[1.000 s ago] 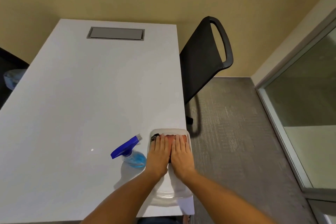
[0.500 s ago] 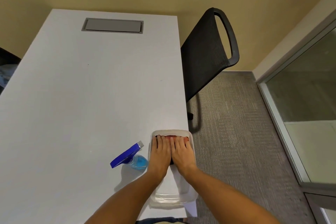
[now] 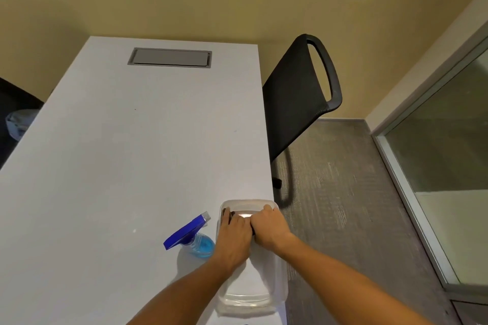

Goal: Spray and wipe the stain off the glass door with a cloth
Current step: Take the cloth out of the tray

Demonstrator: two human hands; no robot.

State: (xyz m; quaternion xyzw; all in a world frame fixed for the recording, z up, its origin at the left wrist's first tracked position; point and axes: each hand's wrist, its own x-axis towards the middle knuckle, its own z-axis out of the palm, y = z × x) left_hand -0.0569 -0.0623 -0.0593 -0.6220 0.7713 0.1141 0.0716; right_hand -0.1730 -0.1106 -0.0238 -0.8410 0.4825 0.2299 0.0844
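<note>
A clear plastic container (image 3: 248, 298) sits at the near right corner of the white table (image 3: 118, 166). Both my hands are inside it at its far end. My left hand (image 3: 233, 237) lies flat with straight fingers on a dark item that shows only at the fingertips. My right hand (image 3: 268, 229) has curled fingers closed on the cloth (image 3: 245, 216), of which only a pale pinkish sliver is visible. A spray bottle (image 3: 196, 241) with a blue trigger and blue liquid stands just left of the container. The glass door (image 3: 449, 153) is on the right.
A black mesh chair (image 3: 295, 103) stands by the table's right edge, over grey carpet (image 3: 343, 206). A grey cable hatch (image 3: 170, 57) is set in the table's far end. A dark chair and a bin (image 3: 17, 121) sit at the left.
Both hands lay flat side by side on the cloth in the container. Now my right hand's fingers have curled and bunched the cloth; the left stays flat. The camera view has shifted slightly.
</note>
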